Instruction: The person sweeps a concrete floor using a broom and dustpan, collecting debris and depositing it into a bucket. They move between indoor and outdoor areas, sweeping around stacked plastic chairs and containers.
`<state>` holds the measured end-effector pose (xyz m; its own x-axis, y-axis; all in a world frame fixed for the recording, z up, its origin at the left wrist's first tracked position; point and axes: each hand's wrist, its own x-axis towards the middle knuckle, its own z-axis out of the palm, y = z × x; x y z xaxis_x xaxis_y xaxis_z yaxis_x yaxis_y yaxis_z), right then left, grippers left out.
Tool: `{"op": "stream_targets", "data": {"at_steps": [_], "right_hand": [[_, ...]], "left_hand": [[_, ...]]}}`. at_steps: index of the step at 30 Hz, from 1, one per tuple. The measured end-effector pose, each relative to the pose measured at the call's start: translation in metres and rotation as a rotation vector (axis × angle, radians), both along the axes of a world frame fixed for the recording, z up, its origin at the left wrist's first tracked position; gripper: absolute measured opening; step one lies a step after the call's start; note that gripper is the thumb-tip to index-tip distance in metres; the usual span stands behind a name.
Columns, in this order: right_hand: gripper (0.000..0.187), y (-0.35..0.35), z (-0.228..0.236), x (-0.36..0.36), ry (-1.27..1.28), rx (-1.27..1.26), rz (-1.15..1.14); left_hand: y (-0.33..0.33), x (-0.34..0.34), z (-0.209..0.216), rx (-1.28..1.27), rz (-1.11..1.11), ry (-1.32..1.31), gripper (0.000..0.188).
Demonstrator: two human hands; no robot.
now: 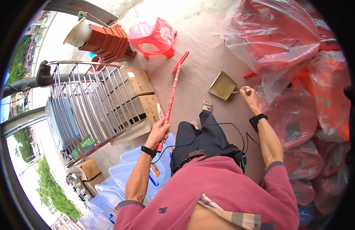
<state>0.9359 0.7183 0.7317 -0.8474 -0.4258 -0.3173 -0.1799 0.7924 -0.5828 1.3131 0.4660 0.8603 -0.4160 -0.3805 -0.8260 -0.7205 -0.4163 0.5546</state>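
My left hand (159, 132) is closed round the upper part of a broom (170, 97) with a red patterned handle. Its narrow red head (181, 62) rests on the floor ahead; the bristles are hidden from above. In my right hand (251, 100) is the handle end of a brass-coloured metal dustpan (222, 86), its fingers wrapped round the grip below a round knob. The pan sits low, right of the broom and ahead of my foot; I see no clear debris in it. Broom head and dustpan are well apart.
Plastic-wrapped red stools (277, 42) are piled along the right. A wrapped pink-red stool (152, 36) stands ahead, beside stacked brown pots (108, 44). At left are a metal rack (97, 103), cardboard boxes (141, 82) and clear plastic bins (127, 172). A black cable (223, 123) crosses my legs.
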Motion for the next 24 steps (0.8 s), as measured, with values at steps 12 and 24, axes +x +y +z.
{"op": "stream_targets", "data": {"at_steps": [12, 24], "right_hand": [[0.034, -0.092, -0.019, -0.044, -0.010, 0.071, 0.008], [0.035, -0.083, -0.025, -0.047, -0.108, 0.052, 0.100]], "left_hand": [[0.007, -0.069, 0.036, 0.341, -0.155, -0.099, 0.055], [-0.027, -0.090, 0.041, 0.410, -0.120, -0.077, 0.050]]}}
